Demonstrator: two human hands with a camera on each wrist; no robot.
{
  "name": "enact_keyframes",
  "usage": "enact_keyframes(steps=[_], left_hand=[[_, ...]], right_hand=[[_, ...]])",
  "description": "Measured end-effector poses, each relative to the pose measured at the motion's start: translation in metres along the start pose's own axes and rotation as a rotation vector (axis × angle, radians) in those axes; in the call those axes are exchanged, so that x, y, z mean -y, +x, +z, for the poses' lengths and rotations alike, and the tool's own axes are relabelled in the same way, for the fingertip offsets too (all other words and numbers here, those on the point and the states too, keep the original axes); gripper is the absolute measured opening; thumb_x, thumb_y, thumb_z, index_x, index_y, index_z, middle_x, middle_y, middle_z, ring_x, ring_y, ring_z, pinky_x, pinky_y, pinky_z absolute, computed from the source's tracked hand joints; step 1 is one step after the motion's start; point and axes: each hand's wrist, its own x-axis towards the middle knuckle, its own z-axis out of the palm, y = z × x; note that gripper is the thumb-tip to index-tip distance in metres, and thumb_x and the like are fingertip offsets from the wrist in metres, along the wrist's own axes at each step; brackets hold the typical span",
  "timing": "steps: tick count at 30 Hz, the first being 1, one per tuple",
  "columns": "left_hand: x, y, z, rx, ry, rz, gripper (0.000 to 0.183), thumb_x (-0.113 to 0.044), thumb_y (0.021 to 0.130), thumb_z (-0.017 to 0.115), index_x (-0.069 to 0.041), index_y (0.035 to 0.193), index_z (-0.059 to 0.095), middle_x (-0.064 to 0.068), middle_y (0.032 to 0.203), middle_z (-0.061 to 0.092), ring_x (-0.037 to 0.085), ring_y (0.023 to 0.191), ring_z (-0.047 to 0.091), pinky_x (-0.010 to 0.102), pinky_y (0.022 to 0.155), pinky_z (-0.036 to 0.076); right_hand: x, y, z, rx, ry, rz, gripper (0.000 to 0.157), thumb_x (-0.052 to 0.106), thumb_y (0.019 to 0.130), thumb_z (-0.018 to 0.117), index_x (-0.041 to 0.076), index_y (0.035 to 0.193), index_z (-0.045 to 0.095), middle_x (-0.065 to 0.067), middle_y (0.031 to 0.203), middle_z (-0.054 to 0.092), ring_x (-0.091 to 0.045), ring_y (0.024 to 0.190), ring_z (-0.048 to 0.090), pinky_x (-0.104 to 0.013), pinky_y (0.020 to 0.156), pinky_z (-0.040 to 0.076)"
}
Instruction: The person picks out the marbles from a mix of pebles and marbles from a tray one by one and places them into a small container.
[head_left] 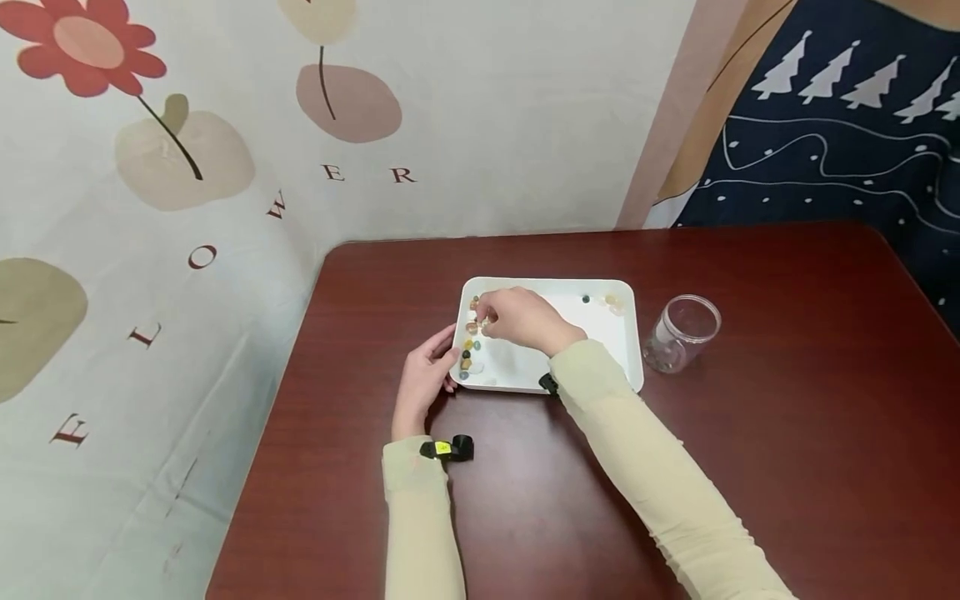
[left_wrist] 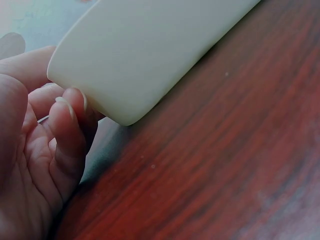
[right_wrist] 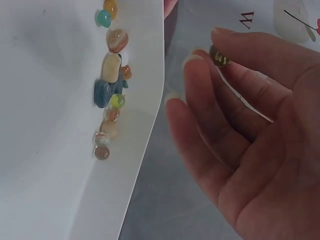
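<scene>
A white rectangular tray lies on the table, with beads and small polished stones lined up along its left side. My left hand grips the tray's left edge near the front corner; in the left wrist view its fingers curl at the tray wall. Over the tray's left part is my right hand. Between its thumb and fingertips it pinches a small dark round bead with gold markings, clearly seen in the right wrist view. In the head view that bead is hidden by the fingers.
A clear jar stands just right of the tray. One dark bead and some pale stones lie near the tray's far right corner. The brown table meets a patterned cloth behind.
</scene>
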Motion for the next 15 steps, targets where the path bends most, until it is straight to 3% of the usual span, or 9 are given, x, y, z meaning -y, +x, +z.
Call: enact_keyframes(steps=[3,15], left_hand=[[-0.007,-0.002,0.000,0.006,-0.008,0.001,0.041,-0.011,0.086,0.057,-0.012,0.127,0.052,0.012,0.121,0.054,0.020,0.041,0.050,0.032,0.039,0.046],[-0.008,-0.001,0.001,0.000,-0.017,-0.010,0.041,-0.010,0.086,0.057,-0.012,0.127,0.052,0.012,0.120,0.055,0.018,0.039,0.049,0.030,0.037,0.046]], right_hand=[[-0.002,-0.004,-0.001,-0.034,0.011,-0.004,0.015,0.018,0.081,0.062,0.016,0.096,0.063,0.008,0.082,0.058,-0.011,0.068,0.051,-0.025,0.063,0.042],[-0.007,-0.029,-0.004,-0.165,0.041,-0.053,0.009,0.022,0.081,0.063,0.018,0.090,0.062,0.010,0.076,0.056,-0.009,0.066,0.050,-0.024,0.060,0.042]])
